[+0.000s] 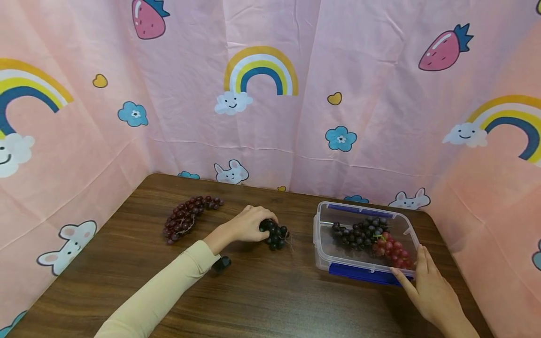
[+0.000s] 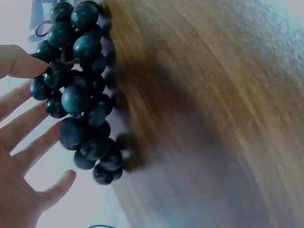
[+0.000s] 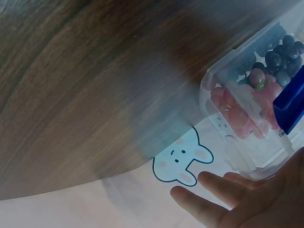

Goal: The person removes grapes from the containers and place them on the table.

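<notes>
My left hand (image 1: 250, 224) reaches over a bunch of black grapes (image 1: 277, 236) at the middle of the table and holds it between thumb and fingers. In the left wrist view the thumb lies on the black grapes (image 2: 76, 99), with the other fingers spread behind them. My right hand (image 1: 435, 286) rests at the near right corner of a clear plastic box (image 1: 319, 256) with blue clips, its fingers straight along the side. Inside the box lie a bunch of dark grapes (image 1: 359, 233) and a bunch of red grapes (image 1: 395, 251).
A bunch of dark red grapes (image 1: 183, 218) lies on the wooden table (image 1: 270, 295) left of my left hand. Beneath my left wrist shows a small black object (image 1: 221, 264). A pink patterned curtain (image 1: 274, 122) encloses the table's back and sides.
</notes>
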A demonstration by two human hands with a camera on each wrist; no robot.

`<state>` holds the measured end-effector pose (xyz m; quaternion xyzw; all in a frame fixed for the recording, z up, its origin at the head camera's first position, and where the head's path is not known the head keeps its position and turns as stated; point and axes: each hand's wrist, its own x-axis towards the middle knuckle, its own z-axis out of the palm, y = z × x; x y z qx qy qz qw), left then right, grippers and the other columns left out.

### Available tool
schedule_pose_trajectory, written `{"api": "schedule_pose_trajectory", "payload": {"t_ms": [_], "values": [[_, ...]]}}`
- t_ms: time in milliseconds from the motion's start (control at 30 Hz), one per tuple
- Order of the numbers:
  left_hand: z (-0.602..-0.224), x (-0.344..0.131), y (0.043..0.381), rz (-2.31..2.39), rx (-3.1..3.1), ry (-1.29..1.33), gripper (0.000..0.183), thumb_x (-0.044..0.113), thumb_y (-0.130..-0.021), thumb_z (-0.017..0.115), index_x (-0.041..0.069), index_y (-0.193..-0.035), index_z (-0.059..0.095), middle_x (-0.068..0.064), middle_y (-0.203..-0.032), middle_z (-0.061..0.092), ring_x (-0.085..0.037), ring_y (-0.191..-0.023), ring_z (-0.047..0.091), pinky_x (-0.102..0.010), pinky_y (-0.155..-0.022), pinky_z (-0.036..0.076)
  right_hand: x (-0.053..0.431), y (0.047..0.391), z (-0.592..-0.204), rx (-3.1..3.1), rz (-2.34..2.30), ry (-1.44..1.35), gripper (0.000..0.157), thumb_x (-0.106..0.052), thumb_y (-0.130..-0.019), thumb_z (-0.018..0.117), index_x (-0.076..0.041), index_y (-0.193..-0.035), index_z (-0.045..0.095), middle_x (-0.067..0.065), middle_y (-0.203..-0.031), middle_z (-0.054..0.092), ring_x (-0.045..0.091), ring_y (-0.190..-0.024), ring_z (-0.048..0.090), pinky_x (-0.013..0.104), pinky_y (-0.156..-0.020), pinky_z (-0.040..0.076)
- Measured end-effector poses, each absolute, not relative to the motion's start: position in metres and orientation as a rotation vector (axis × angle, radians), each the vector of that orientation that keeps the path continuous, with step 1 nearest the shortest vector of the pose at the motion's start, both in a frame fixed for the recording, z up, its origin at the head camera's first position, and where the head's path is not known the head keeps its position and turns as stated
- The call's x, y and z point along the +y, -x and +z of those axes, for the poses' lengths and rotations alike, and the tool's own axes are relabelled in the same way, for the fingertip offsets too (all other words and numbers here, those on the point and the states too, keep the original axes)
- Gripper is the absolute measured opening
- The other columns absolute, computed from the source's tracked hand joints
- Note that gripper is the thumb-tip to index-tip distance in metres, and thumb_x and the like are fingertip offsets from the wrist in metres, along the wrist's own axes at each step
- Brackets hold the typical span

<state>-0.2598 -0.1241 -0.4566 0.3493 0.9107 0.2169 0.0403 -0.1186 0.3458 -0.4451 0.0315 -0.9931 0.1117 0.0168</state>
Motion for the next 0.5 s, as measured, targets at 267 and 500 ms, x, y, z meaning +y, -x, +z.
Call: {"api": "schedule_pose_trajectory", "payload": {"t_ms": [267,500], "values": [[-0.452,-0.131,0.254,0.689,2.826,-1.127,0.032,0.015,-0.096,0.071,0.013,-0.128,0.073,-0.008,-0.134,0.070,-0.033,-0.129,0.062,-0.057,-0.112,0.046,0.346,0.118,-0.445,-3.093,0.358,-0.100,0.102,-0.055,-0.110,0.048,0.025,-0.156,0.004,0.054,-0.155,0.019,0.073,-0.126,0.045,0.080,-0.095,0.043],[-0.447,-0.136,0.240,0.706,2.838,-1.093,0.034,0.017,-0.098,0.071,0.010,-0.131,0.072,-0.010,-0.136,0.069,-0.033,-0.129,0.062,-0.059,-0.110,0.048,0.346,0.119,-0.446,-3.104,0.350,-0.098,0.103,-0.056,-0.110,0.046,0.025,-0.156,0.003,0.054,-0.155,0.018,0.073,-0.127,0.043,0.080,-0.095,0.043]]}}
